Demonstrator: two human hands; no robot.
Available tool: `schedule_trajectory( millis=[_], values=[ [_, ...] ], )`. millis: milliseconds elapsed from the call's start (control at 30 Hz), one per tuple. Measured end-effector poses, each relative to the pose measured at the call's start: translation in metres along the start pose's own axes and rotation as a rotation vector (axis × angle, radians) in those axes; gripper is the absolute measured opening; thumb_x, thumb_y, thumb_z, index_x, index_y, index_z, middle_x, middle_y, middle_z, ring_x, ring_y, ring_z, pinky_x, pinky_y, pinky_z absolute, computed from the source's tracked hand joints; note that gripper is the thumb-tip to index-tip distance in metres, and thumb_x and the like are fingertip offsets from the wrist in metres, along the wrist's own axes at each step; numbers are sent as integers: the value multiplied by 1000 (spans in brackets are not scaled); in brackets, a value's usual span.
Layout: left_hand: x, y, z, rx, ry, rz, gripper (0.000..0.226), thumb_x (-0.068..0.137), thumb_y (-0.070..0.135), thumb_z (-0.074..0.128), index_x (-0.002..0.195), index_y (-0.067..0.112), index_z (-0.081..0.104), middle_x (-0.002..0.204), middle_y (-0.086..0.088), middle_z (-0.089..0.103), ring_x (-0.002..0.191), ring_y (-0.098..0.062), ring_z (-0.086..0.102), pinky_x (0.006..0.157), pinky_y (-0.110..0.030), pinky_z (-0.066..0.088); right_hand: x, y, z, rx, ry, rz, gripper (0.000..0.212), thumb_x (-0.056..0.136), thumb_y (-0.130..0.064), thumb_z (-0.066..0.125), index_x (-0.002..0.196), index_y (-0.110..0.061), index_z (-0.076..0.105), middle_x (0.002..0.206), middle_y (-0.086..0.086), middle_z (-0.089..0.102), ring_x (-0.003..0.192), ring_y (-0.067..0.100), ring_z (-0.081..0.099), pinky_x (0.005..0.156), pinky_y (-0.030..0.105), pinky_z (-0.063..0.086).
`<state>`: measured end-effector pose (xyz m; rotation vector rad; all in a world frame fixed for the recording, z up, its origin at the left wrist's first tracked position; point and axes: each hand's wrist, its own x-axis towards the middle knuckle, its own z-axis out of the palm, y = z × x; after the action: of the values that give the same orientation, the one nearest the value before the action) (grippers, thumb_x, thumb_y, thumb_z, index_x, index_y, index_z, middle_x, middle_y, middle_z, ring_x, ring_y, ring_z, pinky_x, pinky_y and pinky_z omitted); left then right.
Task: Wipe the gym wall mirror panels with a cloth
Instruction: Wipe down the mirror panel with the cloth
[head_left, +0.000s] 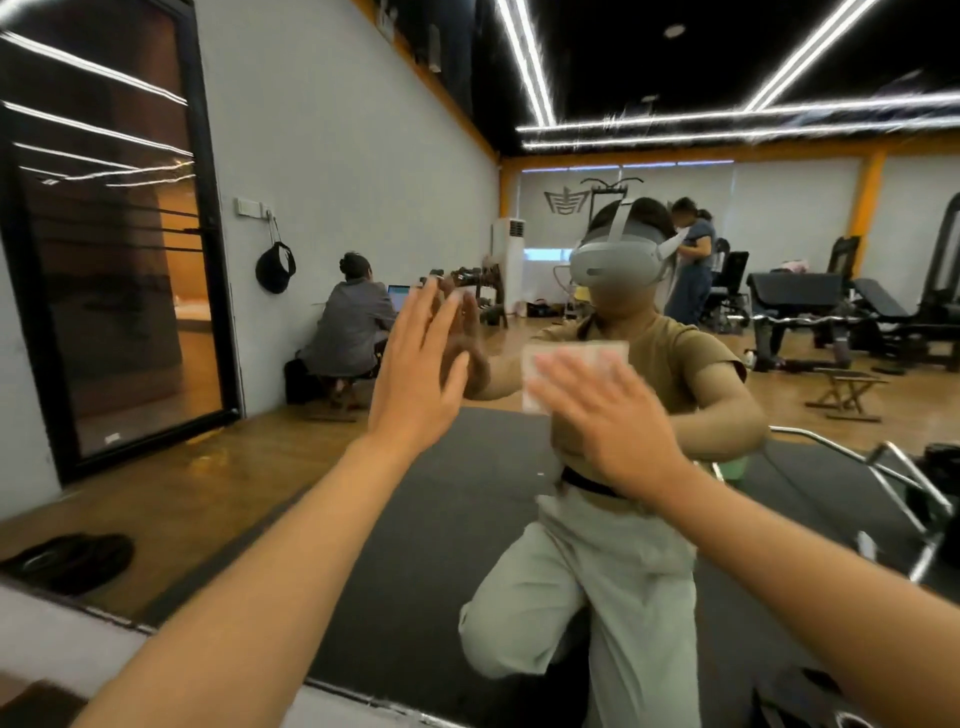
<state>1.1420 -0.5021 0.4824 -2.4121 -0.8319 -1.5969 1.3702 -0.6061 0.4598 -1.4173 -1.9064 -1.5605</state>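
Observation:
The wall mirror (363, 156) fills nearly the whole view and reflects the gym and the person wearing the camera. My right hand (608, 415) lies flat against the glass at centre right, pressing a small white cloth (540, 364) onto it; the cloth's upper and left edges show past my fingers. My left hand (415, 374) is held up at centre left, fingers spread, palm at or against the glass and holding nothing. Its reflection meets the fingertips.
The mirror's bottom edge runs above a pale ledge (62, 639) at lower left. In the reflection I see a black-framed door (104, 234), a seated person (353, 327), a standing person (691, 260), weight benches (831, 312) and a black floor mat (415, 519).

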Motion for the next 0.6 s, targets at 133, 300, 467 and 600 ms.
schedule_trajectory(
  millis=[133,300,467,600],
  values=[
    [-90,-3,37,-100,-8,-237,65,101,26,52,158,21,20,166,7,0,152,-8,-7,121,-32,5,29,22,-23,86,154,326,63,91,-11,42,153,-18,33,162,6,25,151,27,18,120,52,12],
    [-154,19,72,-198,-96,-342,65,102,37,47,156,29,13,164,18,-6,150,-1,-10,120,-28,5,-51,-33,12,73,84,288,69,86,-10,51,153,-17,35,162,5,26,151,25,18,119,50,16],
    [-165,38,95,-242,-173,-406,72,100,35,52,155,32,7,161,21,-20,148,1,-18,120,-30,9,-203,-76,43,-32,-339,-213,69,86,-16,44,154,-22,32,162,-3,25,150,19,19,124,42,-1],
    [-162,44,99,-263,-158,-440,77,98,35,56,157,28,8,160,18,-24,148,-3,-21,118,-32,11,-204,-34,25,-11,-323,-238,60,92,-16,42,152,-21,37,161,-2,30,149,16,23,124,40,3]
  ],
)
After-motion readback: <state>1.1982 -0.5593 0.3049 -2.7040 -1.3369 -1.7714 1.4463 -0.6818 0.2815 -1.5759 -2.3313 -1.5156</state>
